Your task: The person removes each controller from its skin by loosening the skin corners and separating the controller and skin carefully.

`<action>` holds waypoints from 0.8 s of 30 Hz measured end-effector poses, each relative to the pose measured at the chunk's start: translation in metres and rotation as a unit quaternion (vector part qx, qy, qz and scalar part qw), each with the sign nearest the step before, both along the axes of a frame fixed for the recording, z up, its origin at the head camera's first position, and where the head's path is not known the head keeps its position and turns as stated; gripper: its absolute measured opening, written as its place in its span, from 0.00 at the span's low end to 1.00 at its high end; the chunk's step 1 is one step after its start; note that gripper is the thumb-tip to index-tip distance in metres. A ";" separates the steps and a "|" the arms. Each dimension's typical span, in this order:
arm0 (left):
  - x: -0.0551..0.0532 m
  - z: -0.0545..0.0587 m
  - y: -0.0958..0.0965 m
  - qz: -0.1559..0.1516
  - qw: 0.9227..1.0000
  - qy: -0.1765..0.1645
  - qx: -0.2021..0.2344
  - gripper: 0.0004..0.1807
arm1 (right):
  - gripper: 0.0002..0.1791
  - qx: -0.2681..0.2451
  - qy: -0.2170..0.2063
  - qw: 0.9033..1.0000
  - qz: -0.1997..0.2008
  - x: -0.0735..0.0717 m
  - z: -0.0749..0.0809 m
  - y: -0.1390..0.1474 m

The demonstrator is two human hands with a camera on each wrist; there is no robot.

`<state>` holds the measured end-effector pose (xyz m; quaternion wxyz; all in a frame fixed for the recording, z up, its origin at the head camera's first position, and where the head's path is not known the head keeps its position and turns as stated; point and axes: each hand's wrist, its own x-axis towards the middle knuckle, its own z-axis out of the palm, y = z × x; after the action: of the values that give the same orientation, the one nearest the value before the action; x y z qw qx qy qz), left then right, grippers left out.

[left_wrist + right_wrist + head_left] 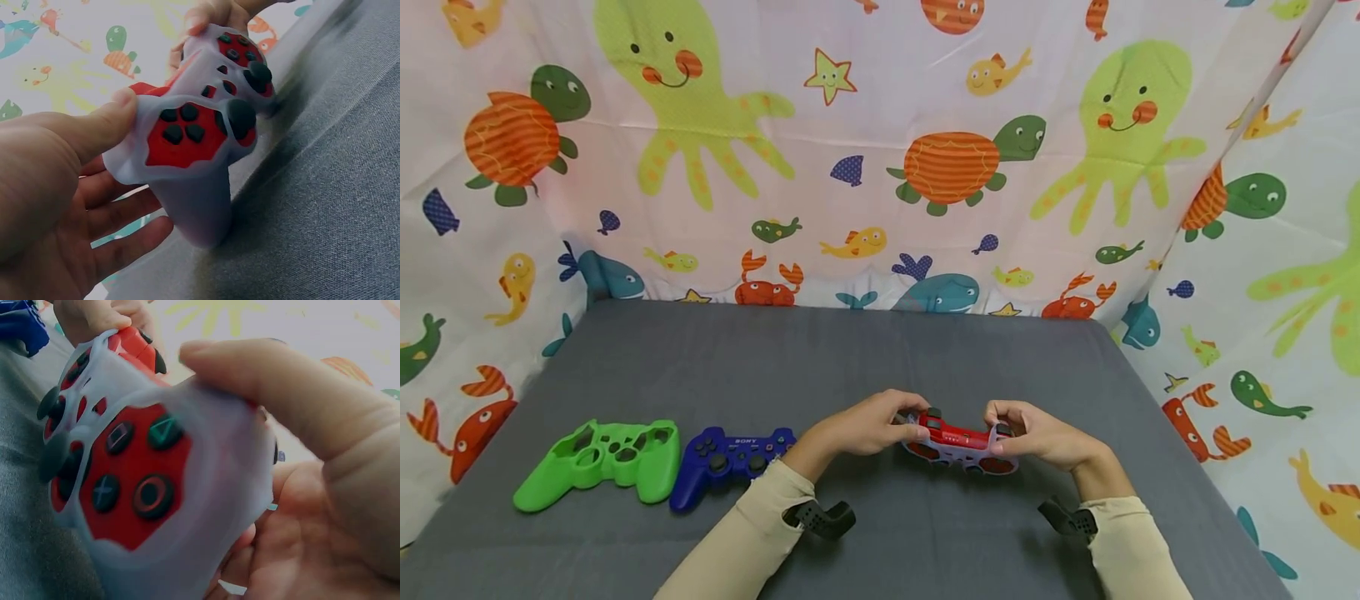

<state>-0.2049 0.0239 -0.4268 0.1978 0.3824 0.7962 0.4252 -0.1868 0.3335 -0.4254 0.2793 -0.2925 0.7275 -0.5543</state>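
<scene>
A red game controller [957, 435] sits in a translucent whitish silicone sleeve [197, 212], tilted on edge above the grey table. Its front face, with buttons and two black thumbsticks, shows through the sleeve's openings in both wrist views. My left hand [871, 423] grips one end, thumb at the sleeve's top edge and fingers behind the grip. At the other end my right hand [1037, 433] holds it, thumb [244, 365] along the sleeve's upper edge. Bare red plastic [134, 347] shows along the controller's top side, where the sleeve does not cover it.
Left of my left hand, a blue Sony controller [718, 462] lies on the grey table [880, 358], partly behind my forearm. Beside it is a green silicone sleeve [617, 454]. A sea-animal curtain [820, 125] hangs behind and along the sides.
</scene>
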 end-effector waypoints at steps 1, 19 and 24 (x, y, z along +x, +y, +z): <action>0.000 0.001 0.000 -0.001 1.000 0.001 0.000 0.18 | 0.16 -0.004 0.000 1.000 0.005 -0.001 0.000 0.000; 0.004 0.004 -0.002 0.005 1.000 0.002 -0.013 0.19 | 0.21 -0.010 0.036 0.999 -0.014 0.003 0.002 -0.002; 0.003 0.003 -0.001 0.034 0.999 0.010 -0.013 0.20 | 0.17 -0.011 0.070 0.996 -0.058 0.005 0.006 -0.001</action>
<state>-0.2021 0.0233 -0.4242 0.1808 0.3567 0.8160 0.4173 -0.1821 0.3325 -0.4198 0.1913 -0.2911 0.7548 -0.5557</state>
